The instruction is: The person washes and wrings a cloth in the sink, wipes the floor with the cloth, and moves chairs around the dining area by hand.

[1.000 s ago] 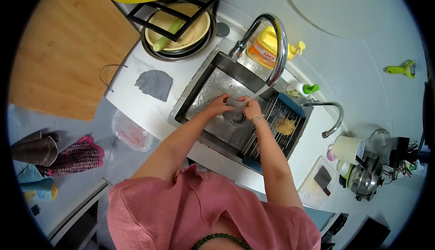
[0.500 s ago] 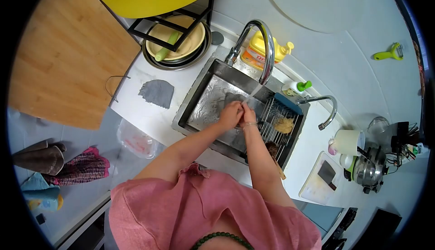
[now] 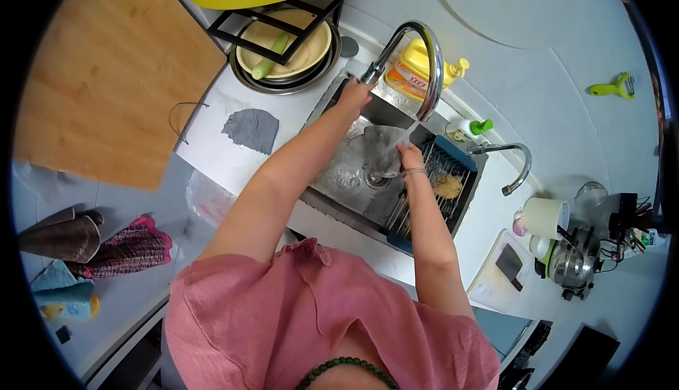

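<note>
My right hand (image 3: 409, 156) pinches the edge of a wet grey cloth (image 3: 380, 151), which hangs spread over the sink basin (image 3: 332, 178). A thin stream of water from the tall chrome faucet (image 3: 436, 65) runs down beside that hand onto the cloth. At the faucet's base, my left hand (image 3: 356, 94) has its fingers closed around the handle, which they mostly hide. A second grey cloth (image 3: 252, 130) lies flat on the white counter, left of the sink.
A drying rack (image 3: 424, 185) with a tan scrubber (image 3: 447, 186) spans the sink's right side. Behind stand a yellow detergent jug (image 3: 411, 72) and a smaller faucet (image 3: 520, 156). A cleaver (image 3: 508, 263) rests on a cutting board (image 3: 488, 287). Stacked bowls (image 3: 322, 54) sit under a black rack.
My left hand has left the cloth and moved up to the faucet base. The cloth, bunched between both hands before, now hangs spread from my right hand.
</note>
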Demonstrator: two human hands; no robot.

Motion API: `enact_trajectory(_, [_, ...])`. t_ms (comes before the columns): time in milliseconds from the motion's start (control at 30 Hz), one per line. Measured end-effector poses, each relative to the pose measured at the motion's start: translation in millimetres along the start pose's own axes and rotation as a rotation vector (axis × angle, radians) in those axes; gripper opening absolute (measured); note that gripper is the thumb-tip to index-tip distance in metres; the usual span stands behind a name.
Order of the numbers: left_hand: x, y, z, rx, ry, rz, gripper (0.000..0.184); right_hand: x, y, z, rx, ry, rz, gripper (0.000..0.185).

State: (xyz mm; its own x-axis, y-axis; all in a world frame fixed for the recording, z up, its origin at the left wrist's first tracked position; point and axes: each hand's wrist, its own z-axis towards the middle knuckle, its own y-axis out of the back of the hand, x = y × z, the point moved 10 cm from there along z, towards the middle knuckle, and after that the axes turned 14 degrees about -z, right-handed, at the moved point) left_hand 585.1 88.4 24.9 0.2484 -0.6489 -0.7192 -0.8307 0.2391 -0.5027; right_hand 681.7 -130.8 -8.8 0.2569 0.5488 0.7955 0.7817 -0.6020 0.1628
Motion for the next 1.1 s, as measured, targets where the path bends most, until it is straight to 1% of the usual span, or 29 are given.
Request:
enact_trajectory(67, [-12.5,-6.7,-0.5,-0.015,0.035,0.016,0.063,-13.8,3.7,11.1,0.041,0.004,0.031,0.017])
enact_trajectory(133, [0.0,5.6,-1.4,-0.035,0.079,0.04,0.062,-23.2,1.8,8.0,0.084,-0.002,0.069,0.017])
enact_trajectory(200, [1.3,8.7,-1.2,0.139,-0.05,0.117,0.057,-29.0,4.1,5.8,0.063,-0.048,0.148,0.023])
enact_trajectory(233, [-18.3,-0.5,-50.1,0.19,-0.121,0.145,0.055,-21.2,-2.4,-2.6,0.163,-0.028,0.135,0.036])
enact_trajectory(267, [17.5,11.3,-46.7,0.216,-0.105,0.253,0.053,-24.0,-2.0,-1.8,0.163,-0.027,0.135,0.036])
enact_trajectory(300, [55.7,24.0,-39.9,0.242,-0.089,0.361,0.052,-30.2,-2.0,1.0,0.158,-0.036,0.143,0.044])
enact_trajectory(333, [76.9,25.3,-54.8,0.295,-0.045,0.331,0.047,-39.2,-1.5,5.7,0.152,-0.047,0.149,0.052])
enact_trajectory(367, [94.4,24.4,-69.4,0.347,0.0,0.298,0.043,-52.8,-0.2,14.4,0.151,-0.05,0.144,0.052])
enact_trajectory(400, [99.9,26.8,-74.9,0.347,0.003,0.292,0.043,-59.1,1.2,17.4,0.121,-0.052,0.095,0.056])
enact_trajectory(467, [111.7,28.7,-86.2,0.395,0.038,0.252,0.034,-71.5,9.2,19.6,0.087,-0.061,0.043,0.059])
enact_trajectory(500, [97.8,25.4,-99.2,0.329,0.003,0.184,0.028,-58.2,10.1,-1.9,0.006,-0.101,0.009,0.061])
enact_trajectory(533, [100.8,26.8,-99.6,0.326,0.006,0.182,0.028,-51.4,13.3,-15.7,-0.073,-0.139,-0.024,0.063])
enact_trajectory(633, [105.5,25.2,-100.7,0.361,0.009,0.208,0.028,-73.7,16.0,-5.6,-0.071,-0.15,0.031,0.06])
enact_trajectory(667, [106.3,23.8,-100.3,0.369,0.002,0.266,0.029,-81.1,17.6,-2.1,-0.071,-0.152,0.032,0.06])
enact_trajectory(700, [107.3,22.3,-99.8,0.378,-0.007,0.325,0.03,-85.5,12.1,-2.3,-0.031,-0.172,0.116,0.057])
enact_trajectory(733, [108.1,21.3,-99.2,0.379,-0.006,0.326,0.03,-88.9,6.4,-2.2,0.009,-0.191,0.2,0.054])
enact_trajectory(767, [109.6,21.0,-98.3,0.374,0.004,0.335,0.03,-90.1,6.1,-1.4,0.009,-0.191,0.202,0.054])
enact_trajectory(833, [115.4,23.4,-93.2,0.37,0.014,0.345,0.03,-92.3,1.1,-1.7,0.045,-0.216,0.229,0.047])
enact_trajectory(867, [116.4,27.6,-89.9,0.353,0.012,0.313,0.035,-92.7,0.8,-2.2,0.044,-0.215,0.231,0.047])
enact_trajectory(900, [117.1,32.1,-87.4,0.336,0.011,0.28,0.04,-88.7,-8.9,-8.0,0.118,-0.234,0.308,0.045])
enact_trajectory(933, [118.7,36.3,-86.4,0.337,0.01,0.28,0.04,-83.6,-17.9,-14.0,0.192,-0.251,0.385,0.044])
enact_trajectory(1000, [128.6,55.7,-84.1,0.247,0.088,0.221,0.057,-67.2,-22.7,-30.6,0.193,-0.258,0.437,0.043])
enact_trajectory(1033, [135.3,60.1,-83.4,0.249,0.088,0.217,0.057,-60.7,-24.4,-37.8,0.197,-0.27,0.488,0.043])
enact_trajectory(1100, [179.5,82.5,-93.1,0.089,0.435,0.124,0.071,-57.0,-21.5,-40.3,0.213,-0.262,0.509,0.042])
